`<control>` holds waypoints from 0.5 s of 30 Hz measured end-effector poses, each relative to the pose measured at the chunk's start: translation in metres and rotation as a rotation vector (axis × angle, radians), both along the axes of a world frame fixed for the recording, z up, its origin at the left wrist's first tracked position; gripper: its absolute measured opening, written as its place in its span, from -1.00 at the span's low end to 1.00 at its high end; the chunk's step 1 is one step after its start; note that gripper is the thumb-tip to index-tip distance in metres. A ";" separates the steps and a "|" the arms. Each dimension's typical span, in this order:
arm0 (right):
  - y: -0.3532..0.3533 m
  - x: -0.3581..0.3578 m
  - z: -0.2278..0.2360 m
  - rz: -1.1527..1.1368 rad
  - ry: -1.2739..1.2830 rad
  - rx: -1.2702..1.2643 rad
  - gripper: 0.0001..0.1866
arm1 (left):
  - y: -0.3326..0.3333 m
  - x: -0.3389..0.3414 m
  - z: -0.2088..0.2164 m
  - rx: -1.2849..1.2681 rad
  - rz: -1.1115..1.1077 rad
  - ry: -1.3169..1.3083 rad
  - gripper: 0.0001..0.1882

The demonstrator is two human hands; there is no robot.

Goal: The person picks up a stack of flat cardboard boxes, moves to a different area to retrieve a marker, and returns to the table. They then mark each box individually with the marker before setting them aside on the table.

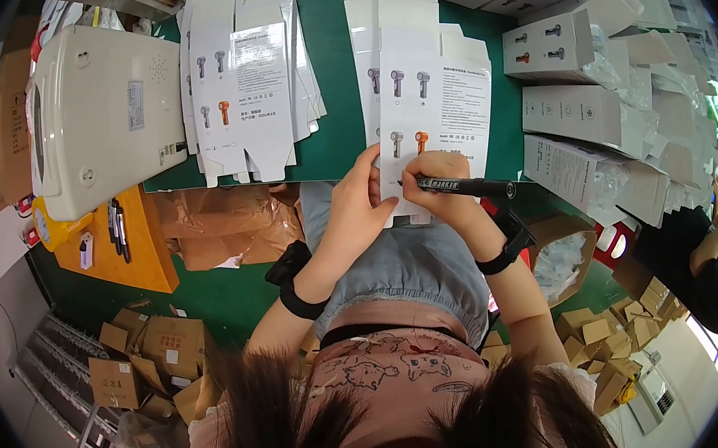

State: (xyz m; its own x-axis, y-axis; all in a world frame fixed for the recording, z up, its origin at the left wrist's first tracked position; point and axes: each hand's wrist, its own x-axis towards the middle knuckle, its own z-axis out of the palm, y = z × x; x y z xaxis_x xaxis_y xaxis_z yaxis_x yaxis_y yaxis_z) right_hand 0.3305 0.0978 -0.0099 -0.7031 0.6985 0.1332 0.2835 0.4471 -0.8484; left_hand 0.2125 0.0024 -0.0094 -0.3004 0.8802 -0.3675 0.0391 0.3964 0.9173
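A black marker pen [479, 186] is in my right hand [444, 167], its tip end down at the lower part of a flattened white carton [405, 43]. Printed on that carton are small purple, grey and orange handheld fans. My left hand [357, 207] grips the carton's lower left edge, with the thumb across its face and the fingers curled at the side. More flat cartons lie beneath and beside it, one with printed text [466, 96]. To the left, a second stack of flat cartons [253, 67] rests on the green table [328, 48].
Opened white boxes [573, 111] with clear plastic wrap stand along the right. A cream-coloured machine [110, 114] is at the left, near an orange surface with several pens [119, 231]. Brown cartons [174, 344] sit on the floor. Another person's arm [717, 232] shows far right.
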 end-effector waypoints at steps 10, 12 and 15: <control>0.025 0.021 0.028 -0.389 0.603 -0.401 -0.78 | -0.024 -0.058 0.048 0.038 0.254 -0.283 -0.44; 0.038 0.020 0.034 -0.498 0.466 -0.393 -0.81 | -0.039 -0.091 0.058 0.075 0.400 -0.089 -0.43; 0.045 0.006 0.029 -0.515 0.344 -0.426 -0.83 | -0.040 -0.115 0.073 -0.106 0.272 0.738 -0.48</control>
